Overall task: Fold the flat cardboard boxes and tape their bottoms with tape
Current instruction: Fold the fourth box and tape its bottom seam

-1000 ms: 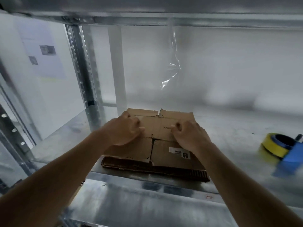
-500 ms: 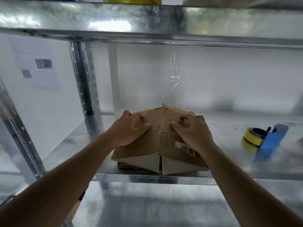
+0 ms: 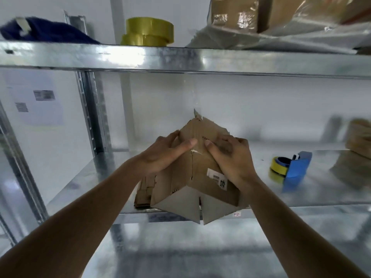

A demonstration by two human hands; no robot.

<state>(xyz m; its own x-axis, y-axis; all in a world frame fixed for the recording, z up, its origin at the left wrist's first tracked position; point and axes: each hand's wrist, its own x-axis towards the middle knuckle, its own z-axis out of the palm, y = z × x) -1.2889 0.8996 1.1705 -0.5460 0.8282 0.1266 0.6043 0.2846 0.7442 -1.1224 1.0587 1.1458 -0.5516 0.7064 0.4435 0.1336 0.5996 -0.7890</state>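
Note:
A brown cardboard box (image 3: pixel 200 173) with a white barcode label is lifted and tilted above a stack of flat cardboard (image 3: pixel 143 194) on the metal shelf (image 3: pixel 301 193). Its lower flaps hang past the shelf's front edge. My left hand (image 3: pixel 166 153) grips the box's upper left side, thumb on the front face. My right hand (image 3: pixel 230 157) grips the upper right side, fingers curled over the cardboard. A blue tape dispenser (image 3: pixel 295 167) with a yellow roll lies on the shelf to the right.
Two yellow tape rolls (image 3: pixel 148 33) sit on the upper shelf, beside a dark blue cloth (image 3: pixel 46 31) and plastic-wrapped cardboard (image 3: pixel 281 19). A brown box (image 3: pixel 359 137) stands at the far right. An upright post (image 3: pixel 90 113) rises at the left.
Both hands have lifted the box off the flat stack and tilted it up, and it has opened out from flat. The view has tilted up to show the upper shelf.

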